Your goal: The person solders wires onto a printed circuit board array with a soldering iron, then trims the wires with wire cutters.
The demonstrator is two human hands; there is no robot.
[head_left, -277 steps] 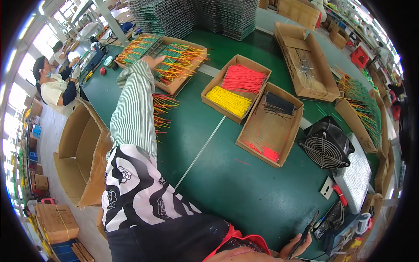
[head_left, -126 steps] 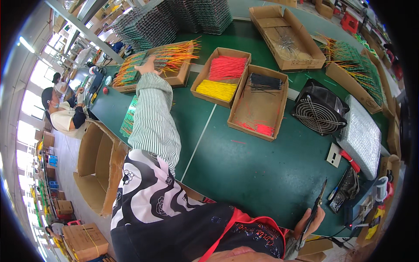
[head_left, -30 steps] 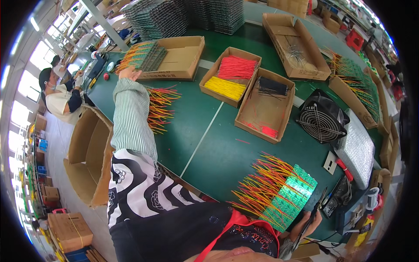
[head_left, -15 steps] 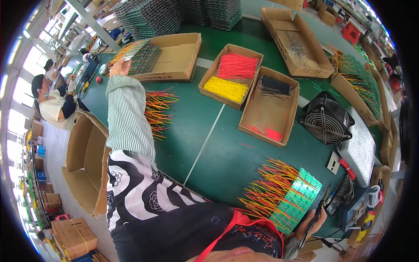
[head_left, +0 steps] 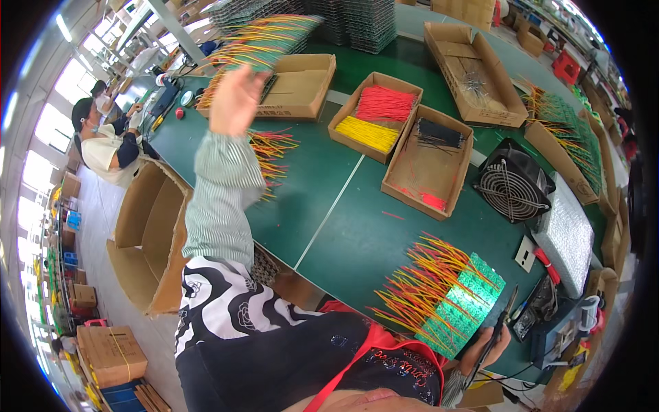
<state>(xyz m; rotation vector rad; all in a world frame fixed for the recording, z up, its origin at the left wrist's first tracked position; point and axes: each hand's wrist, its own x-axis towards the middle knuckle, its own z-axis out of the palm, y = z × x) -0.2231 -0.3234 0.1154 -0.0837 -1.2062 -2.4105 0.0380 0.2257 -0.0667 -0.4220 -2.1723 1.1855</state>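
My left hand (head_left: 235,98) is raised over the far left of the green table (head_left: 343,233), arm stretched out in a striped sleeve. It grips a green board bristling with orange and yellow wires (head_left: 264,40), held in the air above an open cardboard box (head_left: 302,86). My right hand (head_left: 486,345) rests at the table's near edge, closed around a slim dark hand tool (head_left: 500,324). Just left of it lies a second green board with orange and yellow wires (head_left: 449,299). A loose bundle of coloured wires (head_left: 271,154) lies beside my left forearm.
A tray of red and yellow wires (head_left: 374,113) and a tray with black wires (head_left: 429,161) sit mid-table. A black fan (head_left: 511,189) stands to the right. Another person (head_left: 103,141) works at the far left. Open cartons (head_left: 141,240) stand on the floor.
My left hand has lifted the wired board up out of the far cardboard box and drawn it closer. My right hand and the near board have stayed put.
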